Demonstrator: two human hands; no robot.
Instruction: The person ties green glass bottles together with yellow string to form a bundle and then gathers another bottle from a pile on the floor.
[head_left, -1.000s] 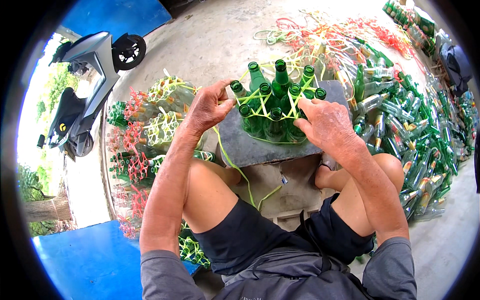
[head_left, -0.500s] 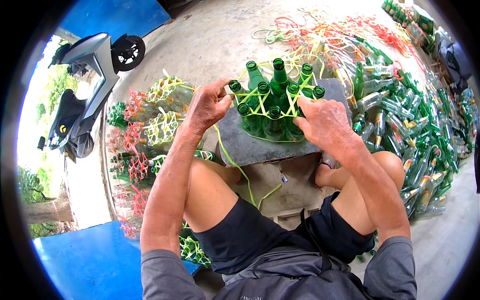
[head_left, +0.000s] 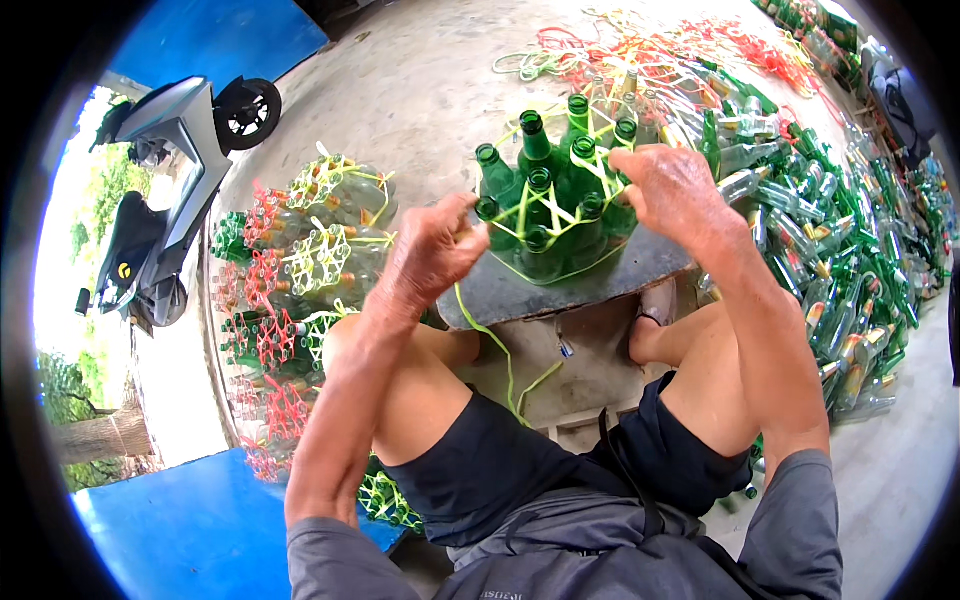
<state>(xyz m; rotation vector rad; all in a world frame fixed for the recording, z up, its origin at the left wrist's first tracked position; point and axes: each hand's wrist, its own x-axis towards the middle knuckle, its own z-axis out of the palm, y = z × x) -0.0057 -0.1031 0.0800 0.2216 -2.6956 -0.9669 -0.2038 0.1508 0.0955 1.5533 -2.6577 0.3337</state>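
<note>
Several green glass bottles (head_left: 545,262) stand upright in a tight cluster on a dark board (head_left: 620,280) in front of me. A yellow-green plastic strap (head_left: 505,255) crisscrosses between their necks and loops round the group. At the cluster's left corner my left hand (head_left: 432,252) is closed on the strap, whose loose tail hangs from it past the board's edge toward the floor. My right hand (head_left: 678,195) pinches the strap by the bottle necks at the right side; its fingertips are partly hidden behind the bottles.
Bundles of strapped bottles (head_left: 340,255) line the floor at left, near a parked scooter (head_left: 165,190). A large heap of loose bottles (head_left: 800,250) covers the right side. Tangled red and yellow straps (head_left: 690,55) lie at the back. A blue panel (head_left: 190,525) is at lower left.
The bottle cluster has turned counter-clockwise on the board. My right hand has moved away and upward around it, while my left hand has come nearer and slightly right.
</note>
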